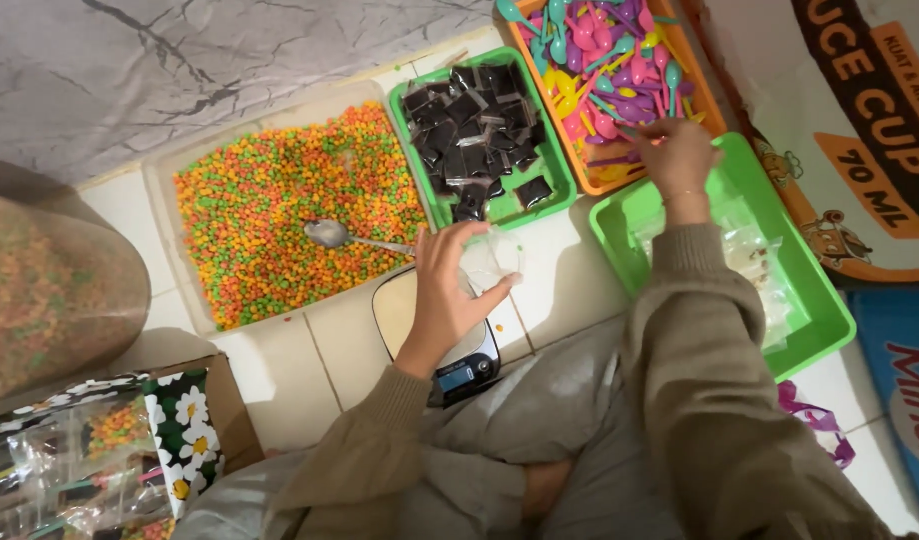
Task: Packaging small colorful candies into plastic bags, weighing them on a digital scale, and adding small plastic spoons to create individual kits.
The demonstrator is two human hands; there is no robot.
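Note:
My left hand (449,290) grips a small clear plastic bag (491,262) above a small kitchen scale (459,365) on the tiled floor. Just left of it a metal spoon (341,237) lies in a clear tub of orange, green and yellow pellets (279,200). My right hand (676,152) reaches into an orange tray of pastel plastic spoons (604,70), fingers closed on a spoon at the tray's near corner. Between the two hands stands a green tray of small black sachets (479,130).
A green tray (814,300) holding clear bags sits under my right forearm. Cardboard boxes (859,130) line the right side. At the left are a large bag of pellets (49,300) and a flower-patterned box with packed bags (99,450). My crossed legs fill the foreground.

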